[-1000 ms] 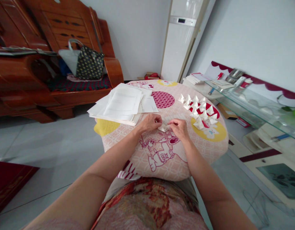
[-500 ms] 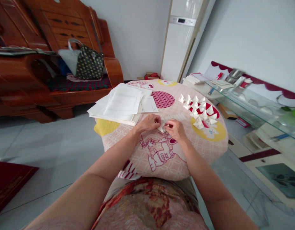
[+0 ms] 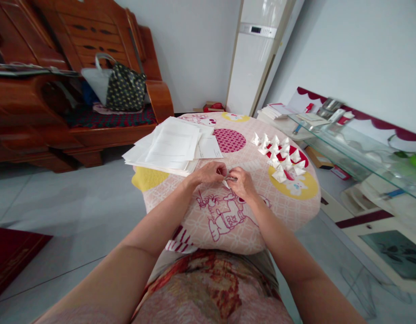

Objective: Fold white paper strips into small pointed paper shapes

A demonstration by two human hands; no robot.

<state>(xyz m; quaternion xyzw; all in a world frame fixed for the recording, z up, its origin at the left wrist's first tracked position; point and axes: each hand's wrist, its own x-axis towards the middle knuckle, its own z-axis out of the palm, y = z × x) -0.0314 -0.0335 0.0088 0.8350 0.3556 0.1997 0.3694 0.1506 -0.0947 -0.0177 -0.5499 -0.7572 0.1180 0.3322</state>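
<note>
Both hands meet over the middle of the table, closed on one small piece of folded white paper (image 3: 227, 183). My left hand (image 3: 212, 172) pinches it from the left. From the right, my right hand (image 3: 241, 182) grips it, and its fingers cover most of the paper. Just beyond my left hand lies a stack of white paper sheets (image 3: 174, 141), some with faint print. To the right, several folded paper boats (image 3: 280, 153) with pointed middles stand grouped together.
A pink patterned cloth covers the round table (image 3: 194, 216). A glass-topped cabinet (image 3: 366, 157) borders it on the right, bearing papers and small items. At the far left is a wooden sofa (image 3: 127, 130) with a dark patterned bag (image 3: 125, 87). A tall white air conditioner (image 3: 248, 67) stands behind.
My right hand has shifted slightly left, closer to my left hand, and its fingers now cover more of the folded paper. My left hand stays nearly in place.
</note>
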